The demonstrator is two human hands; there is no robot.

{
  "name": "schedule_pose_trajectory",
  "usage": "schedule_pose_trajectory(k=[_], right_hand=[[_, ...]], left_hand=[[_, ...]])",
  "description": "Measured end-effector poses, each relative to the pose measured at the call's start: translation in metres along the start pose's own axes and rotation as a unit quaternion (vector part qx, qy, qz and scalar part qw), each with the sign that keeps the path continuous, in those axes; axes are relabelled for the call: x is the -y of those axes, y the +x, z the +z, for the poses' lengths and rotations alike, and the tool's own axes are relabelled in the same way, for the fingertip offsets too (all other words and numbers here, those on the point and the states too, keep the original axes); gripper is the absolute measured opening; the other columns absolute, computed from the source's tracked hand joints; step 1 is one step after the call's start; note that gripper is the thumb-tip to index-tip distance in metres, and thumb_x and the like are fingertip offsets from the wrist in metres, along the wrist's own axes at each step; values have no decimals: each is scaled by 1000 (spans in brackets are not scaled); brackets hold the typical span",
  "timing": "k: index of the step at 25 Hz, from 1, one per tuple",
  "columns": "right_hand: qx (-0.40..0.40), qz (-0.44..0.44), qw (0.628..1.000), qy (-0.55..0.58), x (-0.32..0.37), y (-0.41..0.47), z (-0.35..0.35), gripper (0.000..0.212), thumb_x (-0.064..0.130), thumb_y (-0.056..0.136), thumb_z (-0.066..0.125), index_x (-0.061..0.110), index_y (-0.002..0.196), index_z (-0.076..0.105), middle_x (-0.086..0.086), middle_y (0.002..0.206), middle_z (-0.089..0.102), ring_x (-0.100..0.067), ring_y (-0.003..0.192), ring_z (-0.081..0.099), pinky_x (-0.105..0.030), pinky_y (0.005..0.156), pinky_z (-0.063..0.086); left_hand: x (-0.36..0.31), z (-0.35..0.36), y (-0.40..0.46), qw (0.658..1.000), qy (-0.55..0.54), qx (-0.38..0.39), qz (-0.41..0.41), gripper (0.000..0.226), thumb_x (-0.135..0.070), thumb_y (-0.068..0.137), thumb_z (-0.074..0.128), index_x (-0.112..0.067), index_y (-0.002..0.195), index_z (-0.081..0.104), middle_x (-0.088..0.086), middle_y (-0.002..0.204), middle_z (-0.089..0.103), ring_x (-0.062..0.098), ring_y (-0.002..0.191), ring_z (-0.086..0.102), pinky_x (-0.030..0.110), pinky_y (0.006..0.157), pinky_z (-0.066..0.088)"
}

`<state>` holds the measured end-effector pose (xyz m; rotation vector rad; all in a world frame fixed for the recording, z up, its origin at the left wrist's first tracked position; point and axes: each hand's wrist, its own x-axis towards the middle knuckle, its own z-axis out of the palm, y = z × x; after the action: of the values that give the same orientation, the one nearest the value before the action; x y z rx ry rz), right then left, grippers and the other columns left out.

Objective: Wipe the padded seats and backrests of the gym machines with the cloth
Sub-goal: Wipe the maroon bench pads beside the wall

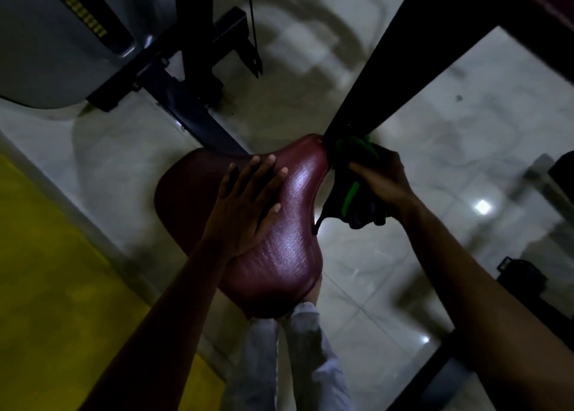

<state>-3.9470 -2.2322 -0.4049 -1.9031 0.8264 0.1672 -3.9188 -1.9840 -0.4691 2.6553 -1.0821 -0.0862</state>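
**Maroon seat steadied while cloth is held at its edge**

A pale tiled floor [388,106] fills most of the view, with a yellow mat [46,271] at the left. A dark machine frame [198,106] is seen beyond the maroon padded seat [289,246]. The left hand [245,202] is laid flat on the seat's upper part, its fingers spread wide. At the seat's right edge, a dark cloth with green trim [351,193] is gripped by the right hand [385,174].
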Motion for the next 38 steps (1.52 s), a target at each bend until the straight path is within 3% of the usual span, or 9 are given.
schedule_pose_trajectory(k=[4, 6, 8, 13, 18, 25, 29, 35, 38], right_hand=[[1, -8, 998, -66, 21, -13, -5, 45, 16, 81, 69, 17, 125, 59, 5, 100, 59, -8, 94, 56, -21, 87, 45], [-5, -43, 997, -63, 43, -26, -13, 46, 15, 81, 69, 16, 126, 59, 2, 107, 62, -8, 98, 55, -18, 86, 42], [0, -76, 996, -55, 72, -41, -22, 42, 14, 82, 69, 14, 123, 60, -3, 111, 65, -14, 102, 58, -21, 89, 43], [39, -136, 989, -39, 159, -83, -31, 42, 11, 80, 70, 9, 121, 60, -7, 107, 66, -25, 102, 63, -32, 86, 50], [58, -237, 968, -63, 265, -148, -51, 28, 6, 81, 68, 8, 108, 61, -2, 95, 65, -18, 90, 64, -10, 64, 45], [-54, -311, 948, -33, 373, -201, -127, 37, 8, 80, 67, 16, 115, 62, 2, 102, 64, -15, 97, 60, -34, 90, 50], [-108, -322, 940, -36, 400, -212, -161, 36, 9, 80, 67, 14, 114, 60, -3, 103, 62, -22, 98, 60, -32, 84, 48], [-187, -325, 927, -30, 399, -234, -228, 23, 12, 78, 68, 9, 100, 60, -8, 96, 65, -24, 90, 62, -40, 81, 52], [-231, -305, 923, -22, 379, -247, -270, 25, 12, 79, 68, 8, 103, 61, -9, 97, 66, -24, 92, 62, -40, 82, 51]], left_hand=[[-6, -34, 12, 999, -39, 32, 1, 55, -36, 91, 38, -6, 137, 46, 15, 142, 45, 31, 132, 39, 46, 108, 30], [-8, -68, 24, 997, -58, 43, 23, 52, -32, 85, 39, 5, 116, 60, 22, 116, 63, 34, 108, 60, 38, 92, 46], [-8, -110, 33, 995, -93, 36, 0, 52, -33, 82, 39, 5, 108, 64, 20, 102, 67, 32, 92, 67, 33, 84, 43], [-17, -218, 21, 975, -200, -61, -79, 56, -38, 87, 43, -1, 128, 53, 15, 128, 56, 22, 120, 48, 21, 100, 30], [-18, -329, 18, 961, -221, -139, -89, 38, -24, 94, 54, -14, 131, 50, 1, 130, 52, 14, 122, 47, 14, 96, 31], [-24, -467, 47, 946, -227, -230, -15, 28, -15, 92, 59, -13, 120, 59, -1, 116, 59, 12, 110, 55, 19, 91, 39], [-44, -513, 74, 936, -222, -273, 29, 20, -13, 89, 62, -12, 109, 65, 0, 106, 63, 13, 100, 58, 23, 85, 45], [-95, -526, 115, 932, -244, -252, 89, 19, -14, 89, 63, -13, 108, 66, -8, 104, 59, 8, 100, 56, 3, 77, 35], [-127, -522, 136, 929, -265, -223, 130, 19, -11, 87, 65, -11, 106, 66, -5, 104, 61, 11, 102, 58, 18, 88, 45]])
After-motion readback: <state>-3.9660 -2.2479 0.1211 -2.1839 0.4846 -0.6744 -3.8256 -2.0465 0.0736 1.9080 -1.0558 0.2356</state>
